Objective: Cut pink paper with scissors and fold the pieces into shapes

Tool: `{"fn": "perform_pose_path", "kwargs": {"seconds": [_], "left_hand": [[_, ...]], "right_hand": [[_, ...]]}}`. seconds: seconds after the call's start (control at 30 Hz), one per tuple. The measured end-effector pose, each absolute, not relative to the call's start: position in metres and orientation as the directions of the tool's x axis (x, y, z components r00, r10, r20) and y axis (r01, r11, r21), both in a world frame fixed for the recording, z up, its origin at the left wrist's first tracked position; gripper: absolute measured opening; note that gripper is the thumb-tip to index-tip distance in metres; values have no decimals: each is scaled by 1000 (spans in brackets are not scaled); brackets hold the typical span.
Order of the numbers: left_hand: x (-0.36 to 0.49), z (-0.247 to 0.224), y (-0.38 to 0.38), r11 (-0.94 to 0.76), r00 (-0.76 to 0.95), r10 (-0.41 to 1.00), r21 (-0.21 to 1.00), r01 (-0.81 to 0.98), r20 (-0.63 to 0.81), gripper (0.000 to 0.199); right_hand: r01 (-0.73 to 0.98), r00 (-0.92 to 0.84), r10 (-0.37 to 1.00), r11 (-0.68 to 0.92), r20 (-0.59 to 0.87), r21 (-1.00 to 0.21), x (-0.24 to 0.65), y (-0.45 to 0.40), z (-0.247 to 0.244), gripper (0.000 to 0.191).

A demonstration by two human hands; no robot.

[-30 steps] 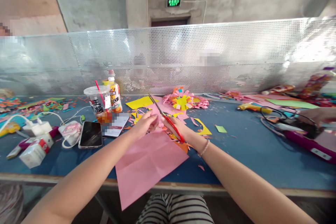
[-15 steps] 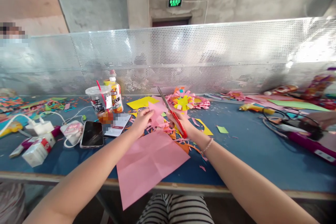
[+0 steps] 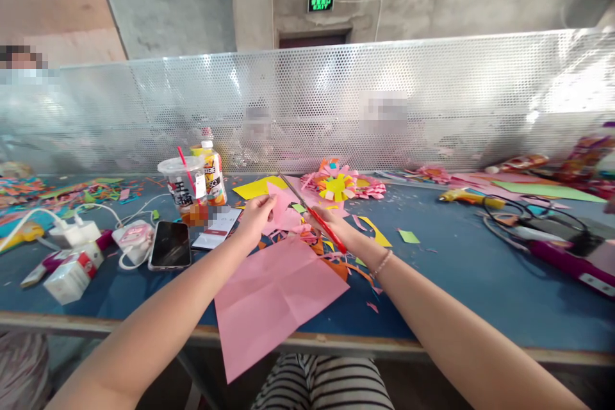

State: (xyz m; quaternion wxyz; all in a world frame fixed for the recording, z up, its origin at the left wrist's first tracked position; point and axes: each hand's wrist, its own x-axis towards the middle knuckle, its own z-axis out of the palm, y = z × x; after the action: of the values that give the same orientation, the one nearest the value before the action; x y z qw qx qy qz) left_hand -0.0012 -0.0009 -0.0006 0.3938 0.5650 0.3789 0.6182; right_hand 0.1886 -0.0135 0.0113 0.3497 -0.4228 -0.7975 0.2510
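Note:
Between the thumb and fingers of my left hand point(image 3: 258, 216) is a small folded piece of pink paper point(image 3: 280, 200). My right hand point(image 3: 332, 228) is closed round the red handles of a pair of scissors point(image 3: 328, 230), whose blades point up and left, close to the pink paper. Whether the blades touch the paper I cannot tell. Below my hands lies a large creased pink sheet point(image 3: 276, 298), its corner hanging over the table edge. A paper flower with a yellow centre point(image 3: 337, 188) sits just beyond my right hand, among pink fringed paper.
On the left are a plastic cup with a straw point(image 3: 183, 189), a bottle point(image 3: 214, 173), a phone point(image 3: 170, 245) and white chargers point(image 3: 79, 232). A yellow glue gun point(image 3: 471, 197) and a purple power strip point(image 3: 564, 261) with black cables lie right. A perforated metal screen point(image 3: 432, 96) stands behind.
The scissors have tilted further left, their tips now lower. My left hand has shifted slightly left with the pink paper. At the far right, another person's hand has drawn back towards the edge.

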Motion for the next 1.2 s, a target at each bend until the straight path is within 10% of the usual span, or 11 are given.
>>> {"fn": "perform_pose_path", "kwargs": {"seconds": [1.2], "left_hand": [[1,8,-9,-476,-74,877,879,-8,474,34]], "right_hand": [[546,-475,807,582,350,-602,179,-24,19,36]]}}
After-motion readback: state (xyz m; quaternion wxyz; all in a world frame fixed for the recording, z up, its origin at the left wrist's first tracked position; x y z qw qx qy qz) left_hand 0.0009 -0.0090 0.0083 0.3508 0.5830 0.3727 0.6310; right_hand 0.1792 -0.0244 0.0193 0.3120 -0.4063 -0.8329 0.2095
